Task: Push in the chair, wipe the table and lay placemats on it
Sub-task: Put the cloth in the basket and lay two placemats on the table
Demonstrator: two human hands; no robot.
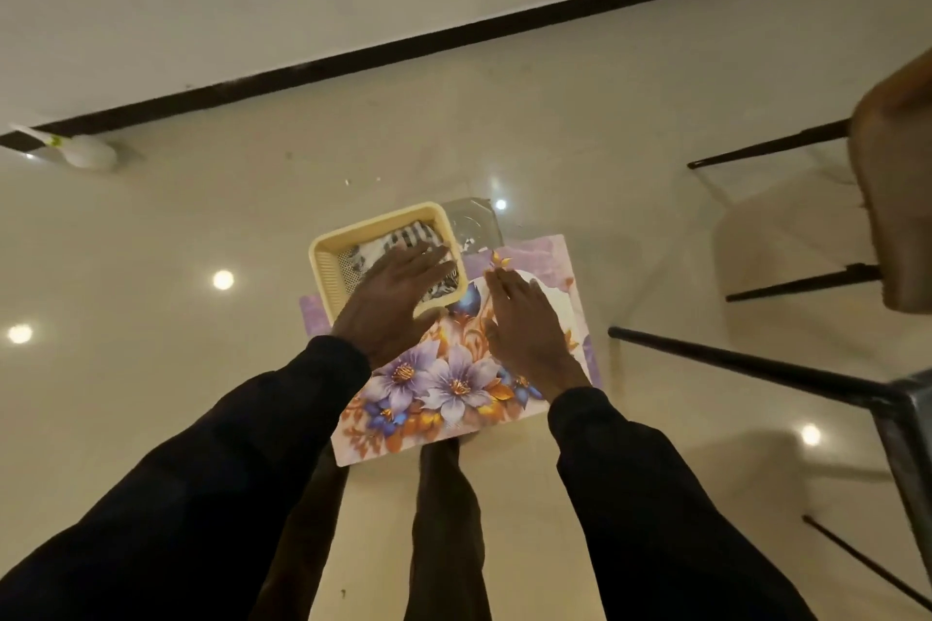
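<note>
**Both hands flat over placemat and basket; nothing grasped**

Task item: a flowered placemat, purple and orange, lies flat at the centre of the view. The person's legs show below its near edge. The pale tiled floor is visible all round it. Whether the mat rests on a clear desk top cannot be told for certain.

A cream plastic basket sits on the far left corner of the placemat. A striped black-and-white cloth lies bunched inside it. A clear plastic container stands just behind the basket's far right corner.

Left hand: grip apart, fingers straight and spread, palm down over the basket and the cloth. It clamps nothing. Contact with the cloth cannot be confirmed.

Right hand: grip apart, fingers straight and close together, palm down over the right half of the placemat. It holds nothing. Whether it presses on the mat cannot be told.

Both arms wear dark sleeves.

A chair with a brown back and thin black legs stands at the right edge, well apart from the placemat. A dark metal frame crosses the lower right. A white object, too blurred to identify, lies by the dark skirting board at far left.
</note>
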